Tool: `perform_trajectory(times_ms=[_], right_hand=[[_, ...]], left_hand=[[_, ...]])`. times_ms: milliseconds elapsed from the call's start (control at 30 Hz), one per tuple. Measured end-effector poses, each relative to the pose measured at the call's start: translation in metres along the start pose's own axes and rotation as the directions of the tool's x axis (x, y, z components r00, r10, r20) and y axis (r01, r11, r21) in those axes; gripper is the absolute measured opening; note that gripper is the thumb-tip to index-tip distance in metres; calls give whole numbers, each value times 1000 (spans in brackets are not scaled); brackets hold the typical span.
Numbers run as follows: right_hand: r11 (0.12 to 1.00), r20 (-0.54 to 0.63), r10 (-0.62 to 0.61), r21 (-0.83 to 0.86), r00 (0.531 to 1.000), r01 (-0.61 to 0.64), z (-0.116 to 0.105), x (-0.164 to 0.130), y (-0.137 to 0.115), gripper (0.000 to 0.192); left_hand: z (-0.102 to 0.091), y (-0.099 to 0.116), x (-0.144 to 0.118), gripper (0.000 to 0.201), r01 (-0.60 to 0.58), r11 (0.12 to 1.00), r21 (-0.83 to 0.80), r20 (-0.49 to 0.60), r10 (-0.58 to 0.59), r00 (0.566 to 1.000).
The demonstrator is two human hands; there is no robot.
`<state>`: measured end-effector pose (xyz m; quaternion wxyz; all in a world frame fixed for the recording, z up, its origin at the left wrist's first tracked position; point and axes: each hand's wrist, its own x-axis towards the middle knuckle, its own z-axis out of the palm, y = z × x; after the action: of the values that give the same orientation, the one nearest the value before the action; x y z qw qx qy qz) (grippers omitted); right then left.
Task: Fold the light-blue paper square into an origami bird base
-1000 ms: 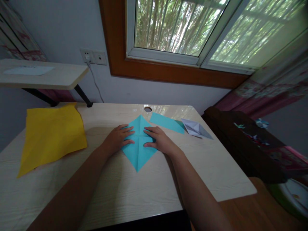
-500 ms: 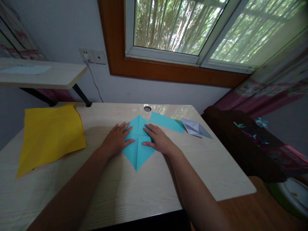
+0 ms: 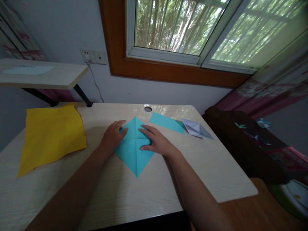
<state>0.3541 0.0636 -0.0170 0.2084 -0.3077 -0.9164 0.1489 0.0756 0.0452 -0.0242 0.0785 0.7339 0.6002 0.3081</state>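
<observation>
The square, creased turquoise paper [image 3: 135,144] has slid slightly left and nearer on the pale wood-grain bench [image 3: 207,173], one corner pointing near. Left hand [image 3: 111,136] curls at its left edge, grip unclear; right hand [image 3: 160,141] rests spread, unclenched, on its right half.

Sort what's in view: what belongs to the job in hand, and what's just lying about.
In the job:
- creased blue sheet
- left hand and right hand, both at the sheet

Apparently just lying about, untouched:
- blue strip
- folded pale paper
- yellow sheet
- paper on the shelf
</observation>
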Motion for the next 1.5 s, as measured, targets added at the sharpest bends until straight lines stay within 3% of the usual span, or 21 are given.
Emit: perform_trajectory(times_ms=[133, 400, 600, 833, 1133, 1333, 1500], right_hand=[[999, -79, 30, -12, 996, -31, 2, 2, 1, 89], [971, -227, 201, -82, 953, -224, 10, 7, 5, 64], [906, -247, 355, -148, 902, -397, 13, 11, -2, 54], [883, -317, 337, -219, 886, -415, 21, 15, -14, 57], [795, -332, 498, -196, 801, -575, 20, 16, -24, 51], [840, -291, 448, -188, 846, -509, 22, 18, -26, 48], [890, -297, 392, -117, 870, -441, 26, 17, -20, 53]], left_hand=[[1, -1, 0, 44, 118, 988, -102, 10, -118, 993], [15, 6, -5, 42, -106, 988, 110, -64, 113, 991], [15, 11, -5, 43, -128, 991, 38, -113, 131, 985], [22, 11, -5, 45, -124, 989, 75, -95, 131, 987], [25, 9, -5, 41, -112, 982, 151, -108, 129, 986], [28, 6, -5, 37, -141, 975, 171, -116, 162, 980], [26, 7, -4, 36, -201, 969, 144, -36, 209, 977]])
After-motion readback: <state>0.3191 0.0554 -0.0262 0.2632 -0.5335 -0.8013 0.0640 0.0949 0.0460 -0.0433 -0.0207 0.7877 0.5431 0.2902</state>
